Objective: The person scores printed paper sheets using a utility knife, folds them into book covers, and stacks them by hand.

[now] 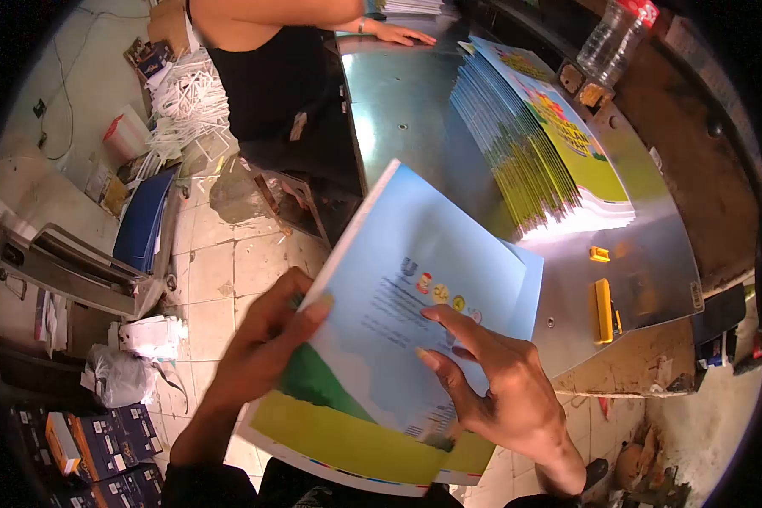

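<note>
A booklet (432, 224) with a light blue, green and yellow-green cover, small logos and print is held up in front of me, tilted. My left hand (271, 343) grips its left edge, thumb on top and fingers underneath. Over the lower right of the cover is my right hand (512, 394), its thumb and index finger apart and resting on or just above the paper. A white margin with colour marks runs along the bottom edge. Beyond it, a fanned stack of similar booklets (525, 127) lies on the metal table (398, 118).
A yellow cutter (604, 311) and a small yellow piece (599, 254) lie at the table's right. A clear plastic jar (611, 42) with a red lid stands behind. Across the table, a person in black (271, 93) rests a hand (402, 35) on it. Paper strips (190, 102) cover the floor.
</note>
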Tool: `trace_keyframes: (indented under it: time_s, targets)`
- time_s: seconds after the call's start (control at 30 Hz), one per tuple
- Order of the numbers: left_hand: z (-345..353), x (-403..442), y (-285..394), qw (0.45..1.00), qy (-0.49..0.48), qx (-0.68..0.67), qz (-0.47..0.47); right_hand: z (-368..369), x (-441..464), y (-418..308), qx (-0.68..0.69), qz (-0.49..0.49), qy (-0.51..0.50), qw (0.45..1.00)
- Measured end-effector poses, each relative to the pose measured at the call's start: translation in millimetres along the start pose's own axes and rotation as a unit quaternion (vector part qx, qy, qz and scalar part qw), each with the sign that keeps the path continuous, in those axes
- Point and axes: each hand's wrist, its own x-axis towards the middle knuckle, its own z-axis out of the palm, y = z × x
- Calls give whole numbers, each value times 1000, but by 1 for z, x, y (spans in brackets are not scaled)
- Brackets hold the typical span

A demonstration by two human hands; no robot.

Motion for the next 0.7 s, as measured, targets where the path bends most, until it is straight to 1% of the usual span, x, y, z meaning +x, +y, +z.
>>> trace_keyframes:
  time_s: [0.03,0.07,0.13,0.17,0.2,0.23,0.27,0.3,0.37,0.4,0.43,0.47,0.5,0.53,0.57,0.6,0.67,0.7]
  targets:
    - [7,2,-5,998,-8,-54,22,0,2,-4,49,21,6,999]
    - [20,3,-4,997,-21,-70,29,-2,3,-7,49,20,5,999]
    - [38,-1,1,987,-33,-154,-36,-7,4,-12,69,97,-9,993]
    - [45,0,1,976,-47,-202,-65,-12,1,-15,67,102,-11,992]
    - [47,-1,-3,975,-48,-207,-70,-18,-2,-17,64,116,-30,991]
    - [48,-2,-10,949,-107,-290,-68,-22,-5,-17,61,128,-51,989]
    - [49,-2,-16,913,-163,-369,-64,-22,-10,-17,56,107,-28,992]
    - [52,-2,-22,911,-161,-374,-67,-23,-16,-18,55,110,-33,992]
    - [63,-1,-34,930,-207,-303,-1,-29,-25,-25,14,90,-7,996]
    - [70,2,-37,923,-227,-310,29,-33,-31,-31,27,119,-23,992]
    - [75,3,-42,904,-255,-340,37,-37,-33,-35,25,124,-25,992]
    - [80,5,-47,884,-284,-369,42,-41,-35,-40,32,107,-37,993]
    - [83,6,-50,877,-297,-375,53,-43,-37,-42,39,89,-50,994]
    - [87,8,-53,869,-310,-380,64,-41,-42,-43,44,114,-42,992]
    - [92,7,-57,870,-310,-381,43,-39,-46,-44,49,139,-34,989]
    - [94,7,-58,871,-310,-381,33,-36,-47,-39,39,88,-28,995]
    - [96,8,-59,872,-312,-376,26,-34,-47,-37,36,30,-23,999]
    - [97,8,-60,879,-308,-362,32,-35,-46,-40,35,32,-24,999]
